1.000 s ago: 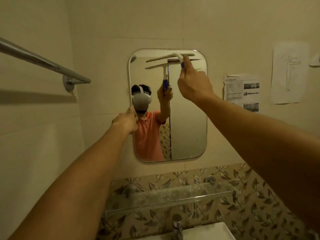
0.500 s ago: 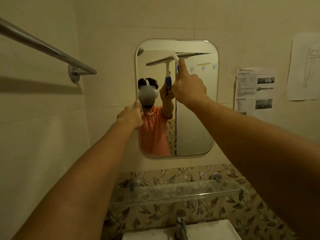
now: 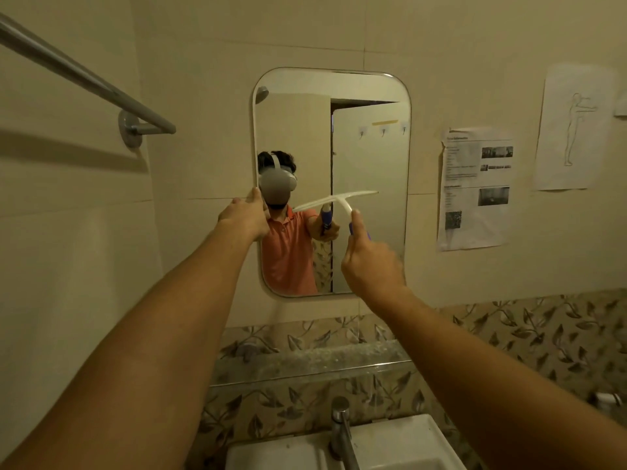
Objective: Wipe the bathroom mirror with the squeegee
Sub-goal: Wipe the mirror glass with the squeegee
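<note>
Your right hand (image 3: 371, 262) grips the squeegee (image 3: 336, 201), blade across the mirror (image 3: 369, 157) just above it, your left hand (image 3: 242, 217) holds the mirror's left edge, and the glass below the blade probably remains to wipe.

The mirror (image 3: 369, 157) is smooth, glossy glass with a rounded, polished edge. The squeegee (image 3: 339, 201) in my right hand (image 3: 371, 262) looks like plastic: a pale, slightly translucent white head and neck and a blue handle too blurred to judge its finish. The towel rail (image 3: 84, 74) is metal with a dull satin sheen. The wall tiles (image 3: 203, 45) are smooth and cream with a soft, low gloss. The leaf-patterned band (image 3: 509, 327) looks a little shinier. The shelf (image 3: 305, 364) is glass, cloudy and speckled. The tap (image 3: 341, 432) is shiny chromed metal, and the basin (image 3: 291, 449) is smooth, glazed white. The printed sheet (image 3: 475, 188) and the drawing (image 3: 570, 127) are thin matt paper.
</note>
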